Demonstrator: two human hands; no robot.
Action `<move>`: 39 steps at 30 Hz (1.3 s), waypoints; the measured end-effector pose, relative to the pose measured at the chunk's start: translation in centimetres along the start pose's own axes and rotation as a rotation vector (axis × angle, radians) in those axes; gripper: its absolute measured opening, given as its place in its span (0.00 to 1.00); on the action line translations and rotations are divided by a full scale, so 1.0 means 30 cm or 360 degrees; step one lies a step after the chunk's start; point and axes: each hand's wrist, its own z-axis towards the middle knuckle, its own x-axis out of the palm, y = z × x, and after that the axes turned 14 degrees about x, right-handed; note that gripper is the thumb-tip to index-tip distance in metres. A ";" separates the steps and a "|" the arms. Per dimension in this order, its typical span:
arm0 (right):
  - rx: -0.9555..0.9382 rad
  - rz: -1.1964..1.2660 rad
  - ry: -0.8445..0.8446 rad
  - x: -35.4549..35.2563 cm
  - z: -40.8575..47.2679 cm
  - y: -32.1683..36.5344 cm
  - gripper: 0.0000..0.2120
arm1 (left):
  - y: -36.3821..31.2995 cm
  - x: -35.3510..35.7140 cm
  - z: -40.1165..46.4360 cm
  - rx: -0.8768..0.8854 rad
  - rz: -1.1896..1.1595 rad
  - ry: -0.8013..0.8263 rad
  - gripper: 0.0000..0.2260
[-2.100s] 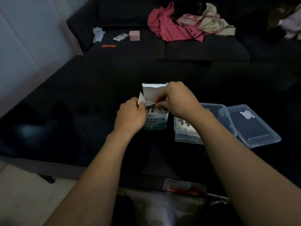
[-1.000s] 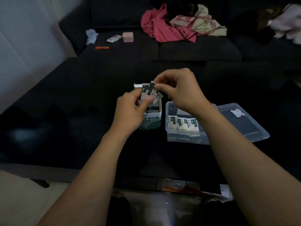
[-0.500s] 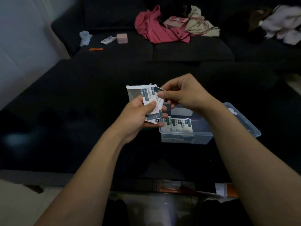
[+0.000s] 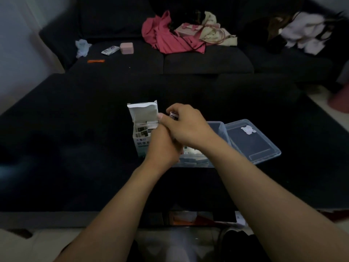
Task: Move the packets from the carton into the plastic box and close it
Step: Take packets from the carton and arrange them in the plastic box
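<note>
Looking down from the head camera, the two hands met over a dark table (image 4: pixel 75 148). The right hand (image 4: pixel 187 127) lay on top, fingers curled, pinching a small packet (image 4: pixel 174 115) at its fingertips. The left hand (image 4: pixel 162 146) was tucked under the right hand, and most of its fingers were hidden, so I could not tell what it held or how far it was open.

Just left of the hands stood the white carton (image 4: pixel 141 129), upright, with its top flap up. More packets (image 4: pixel 141 130) poked out of its open top.

Just right of the hands, partly behind the right wrist, sat the clear plastic box (image 4: pixel 217 129). Its lid (image 4: pixel 251 140) lay open, flat on the table on the far side from the hands. Some packets showed inside the box, below the right wrist.

Far beyond the hands was a dark sofa (image 4: pixel 207 63) with a pink cloth (image 4: pixel 166 38) on it.
</note>
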 end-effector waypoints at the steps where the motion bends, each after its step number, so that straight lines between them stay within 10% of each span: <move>1: -0.0029 0.0029 -0.0143 0.010 -0.005 -0.005 0.16 | -0.001 0.012 -0.001 0.0053 0.0064 -0.0051 0.20; 6: -0.0112 0.0200 -0.0465 -0.010 -0.004 -0.029 0.04 | -0.002 0.031 0.008 -0.0101 -0.0160 -0.0128 0.15; 17: -0.0417 -0.0113 0.0235 -0.188 0.018 -0.093 0.09 | 0.005 0.033 0.031 -0.0115 -0.0085 -0.0114 0.12; 26: -0.0439 -0.0152 0.0020 -0.229 0.021 -0.119 0.06 | -0.018 0.053 0.037 0.0059 -0.0063 0.0024 0.16; 39: 0.0219 -0.0962 -0.0026 -0.276 0.107 -0.270 0.07 | -0.026 -0.001 -0.011 0.0361 0.1034 0.0808 0.28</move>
